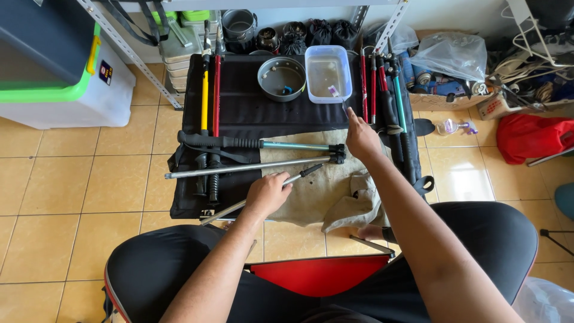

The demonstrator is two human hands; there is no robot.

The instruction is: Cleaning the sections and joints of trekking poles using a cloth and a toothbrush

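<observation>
Gripping a thin metal pole section (257, 197) lying left-to-right on the cloth (311, 185), my left hand (267, 192) closes around it; my right hand (361, 136) pinches a small brush (338, 96) by the water tub (327, 73).

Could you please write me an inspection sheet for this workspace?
Surface: black mat on a tiled floor, with a beige cloth over its near part.
Job's things: thin pole section under the left hand; toothbrush reaching into the clear tub of water.
Clutter: grey poles and a teal pole across the mat, yellow and red poles at left, more poles at right, round pan.
Hands: left hand closed on the thin section; right hand holds the toothbrush.
Cables: pale cords far right.
Surroundings: storage box, red bag, plastic bag.
</observation>
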